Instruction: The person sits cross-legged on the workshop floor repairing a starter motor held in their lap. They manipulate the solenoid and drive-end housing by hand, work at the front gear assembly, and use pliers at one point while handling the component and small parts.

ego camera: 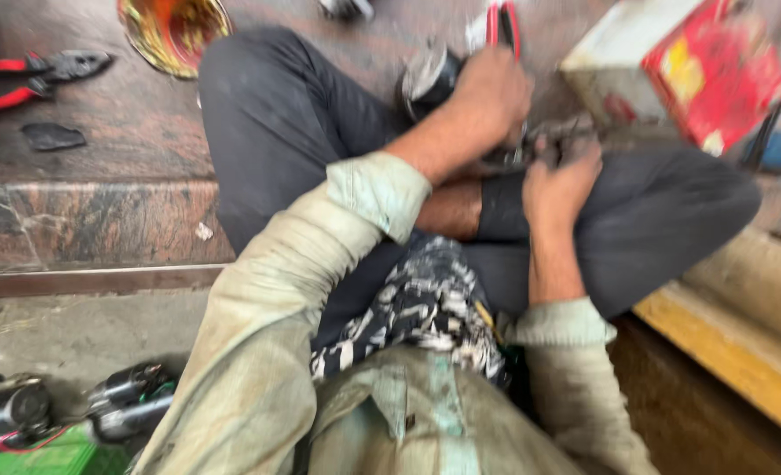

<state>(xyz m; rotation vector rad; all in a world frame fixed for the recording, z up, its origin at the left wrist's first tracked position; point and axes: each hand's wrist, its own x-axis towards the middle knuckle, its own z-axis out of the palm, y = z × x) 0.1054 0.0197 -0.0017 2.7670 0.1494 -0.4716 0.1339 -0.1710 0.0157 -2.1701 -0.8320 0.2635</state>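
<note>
Grey metal part [559, 139], small and blurred, sits on the person's raised knee between both hands. Left hand [489, 98] is curled over from above, fingers pressed together on what looks like a thin tool meeting the part; the tool itself is too smeared to identify. Right hand [559, 180] clamps the part from below, fingers wrapped shut around it.

Red-handled pliers [34, 77] lie well apart on the stone step [100, 211]. A red and white box [681, 66] stands near the hands. A power tool [100, 409] rests on the floor by the hip.

Risk, as judged: the knee is a soft, rounded support. Hard pressure from above could make the part roll, so the tool slips toward the right hand's fingers or the leg.
</note>
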